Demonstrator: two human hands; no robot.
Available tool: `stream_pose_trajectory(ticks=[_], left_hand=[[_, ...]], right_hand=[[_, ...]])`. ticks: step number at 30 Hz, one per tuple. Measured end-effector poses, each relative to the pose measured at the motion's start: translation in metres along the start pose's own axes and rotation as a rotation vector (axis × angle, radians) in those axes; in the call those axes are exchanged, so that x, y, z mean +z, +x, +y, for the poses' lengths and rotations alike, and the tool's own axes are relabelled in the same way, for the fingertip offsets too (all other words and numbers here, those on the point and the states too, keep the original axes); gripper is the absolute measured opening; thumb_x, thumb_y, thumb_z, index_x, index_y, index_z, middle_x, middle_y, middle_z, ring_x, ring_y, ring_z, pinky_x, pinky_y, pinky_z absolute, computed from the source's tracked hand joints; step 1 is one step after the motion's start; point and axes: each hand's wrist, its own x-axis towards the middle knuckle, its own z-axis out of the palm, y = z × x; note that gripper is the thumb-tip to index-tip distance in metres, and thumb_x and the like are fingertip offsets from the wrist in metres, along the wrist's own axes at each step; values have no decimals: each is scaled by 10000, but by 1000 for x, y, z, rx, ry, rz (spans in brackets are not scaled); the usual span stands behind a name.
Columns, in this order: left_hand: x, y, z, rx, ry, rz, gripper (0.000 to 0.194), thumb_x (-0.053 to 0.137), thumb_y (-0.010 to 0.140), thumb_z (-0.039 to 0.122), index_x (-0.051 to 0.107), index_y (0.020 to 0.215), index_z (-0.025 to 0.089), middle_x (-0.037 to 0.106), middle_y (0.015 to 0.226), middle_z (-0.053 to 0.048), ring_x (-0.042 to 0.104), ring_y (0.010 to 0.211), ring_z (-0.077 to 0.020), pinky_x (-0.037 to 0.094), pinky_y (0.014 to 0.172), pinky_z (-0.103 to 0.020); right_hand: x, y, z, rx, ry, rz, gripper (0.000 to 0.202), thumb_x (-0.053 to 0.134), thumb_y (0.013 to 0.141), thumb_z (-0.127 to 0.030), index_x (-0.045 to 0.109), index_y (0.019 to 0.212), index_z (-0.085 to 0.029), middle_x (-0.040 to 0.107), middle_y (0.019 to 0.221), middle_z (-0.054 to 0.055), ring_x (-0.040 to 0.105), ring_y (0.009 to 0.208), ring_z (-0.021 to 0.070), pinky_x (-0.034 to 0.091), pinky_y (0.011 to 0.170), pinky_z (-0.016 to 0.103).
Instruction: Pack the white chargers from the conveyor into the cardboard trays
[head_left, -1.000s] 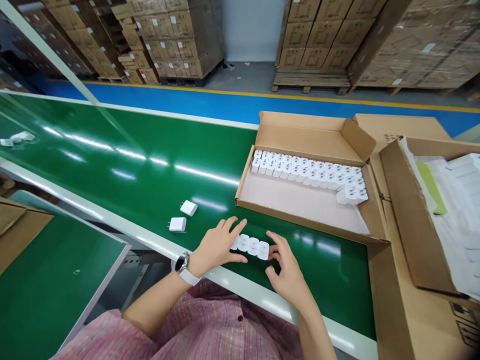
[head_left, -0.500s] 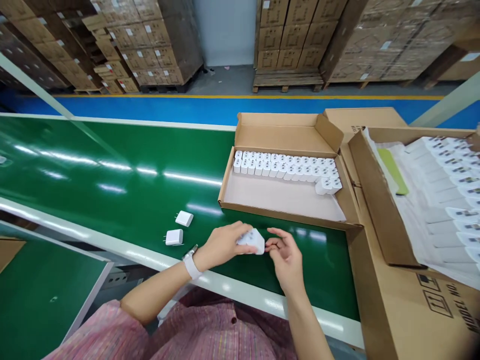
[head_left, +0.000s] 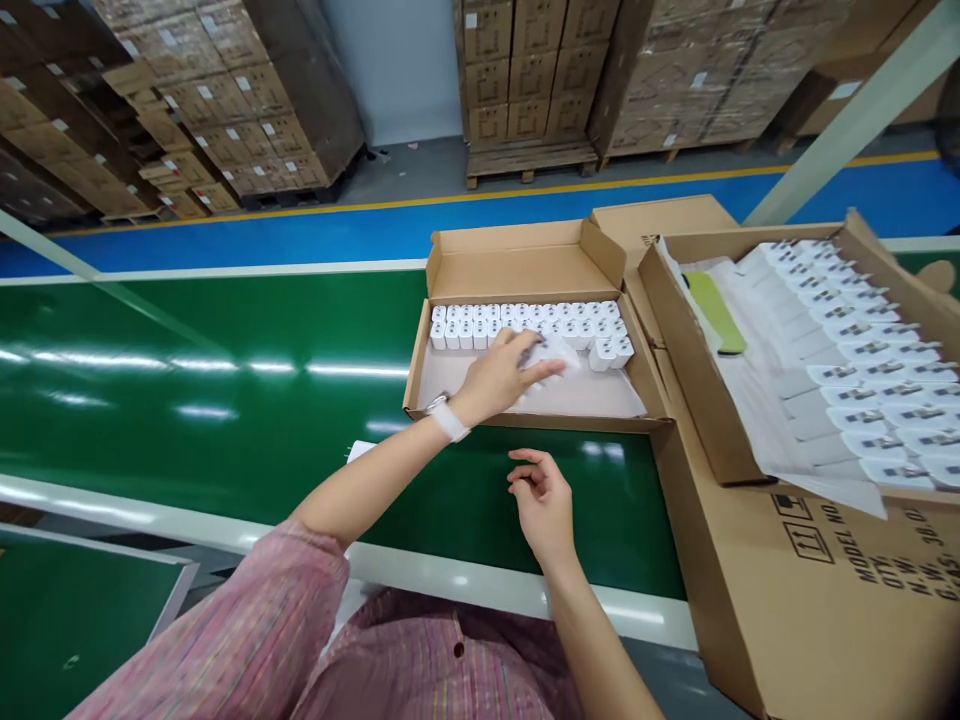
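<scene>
My left hand reaches into the shallow open carton with its fingers round white plug chargers, blurred by motion; how many is unclear. Behind it, white chargers stand in tight rows with their ends up, and a few more begin a front row at the right end. White paper lines the carton floor. My right hand hovers over the green belt in front of the carton, fingers loosely curled and slightly apart, nothing seen in them. A loose charger lies partly behind my left forearm.
To the right, a bigger open carton holds several rows of chargers and a yellow-green flat object, on top of a large brown box. Behind the green conveyor belt stand pallets of stacked boxes.
My left hand has carried the chargers from above the belt, forward and into the carton. My right hand stays near its place. The camera view has shifted right.
</scene>
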Motion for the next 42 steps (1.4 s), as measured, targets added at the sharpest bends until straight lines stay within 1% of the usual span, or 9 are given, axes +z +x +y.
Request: stream_pose_trajectory(ticks=[4,8,14,21,25,28,32,37,42], left_hand=[[49,52,13,103,575,-38,431,692,931,581,676,1201,245,516,1422,-165,544,1223,-363,539,790,-363],[82,78,11,149,728,-63,505,730,929,475,620,1370,255,320,1652,-179,413,1398,-438,596,782,-413],[69,82,4,73,656,33,862,714,891,617,405,1585,210,218,1705,-208,235,1543,-467,603,923,-536],[-49,-34,-22,236,298,351,665,481,1037,595,367,1554,194,454,1575,-186,399,1498,-319,387,1213,-528],[-96,-130,-41,128,239,169,635,631,967,494,419,1516,255,530,1506,-141,525,1393,-324,491,1127,-503],[-92,-183,-52,1,287,-46,642,765,856,398,506,1428,264,564,1448,-121,551,1353,-336,503,1110,-498],[-59,-225,-63,-202,351,-63,554,859,747,318,591,1225,236,656,1210,-83,664,1113,-324,576,942,-474],[-39,-240,-69,-239,266,-32,322,705,859,186,622,1165,240,667,1163,-53,681,1047,-261,570,906,-402],[-42,-232,-68,-238,118,-82,320,719,836,219,639,1146,218,616,1177,-58,683,961,-224,574,876,-369]], right_hand=[[-3,2,3,-1,-44,30,349,523,759,-212,647,1084,-217,628,768,0,581,661,176,455,593,290],[-6,4,5,-11,-81,64,357,521,761,-216,643,1096,-212,626,778,6,560,641,172,448,576,287],[-10,2,5,-50,-183,105,351,530,790,-233,655,1116,-210,644,825,30,552,648,173,453,564,289],[-9,-3,4,-106,-163,7,279,525,849,-248,629,1106,-217,715,954,74,623,748,191,507,628,303],[-3,-7,3,-222,-327,-173,231,516,877,-224,649,1065,-242,720,993,61,637,763,198,530,679,332],[4,-10,4,-362,-479,-276,262,491,902,-194,658,1094,-253,714,1072,81,666,917,246,560,801,394],[19,-11,5,-484,-676,-366,411,458,931,-174,612,1303,-255,685,1206,119,640,1067,309,574,843,460],[50,2,2,-643,-935,-519,592,496,949,-158,483,1524,-300,594,1403,148,545,1244,365,534,928,517],[62,13,-2,-667,-1038,-566,514,499,922,-63,633,1358,-300,625,1356,147,539,1205,366,494,937,534]])
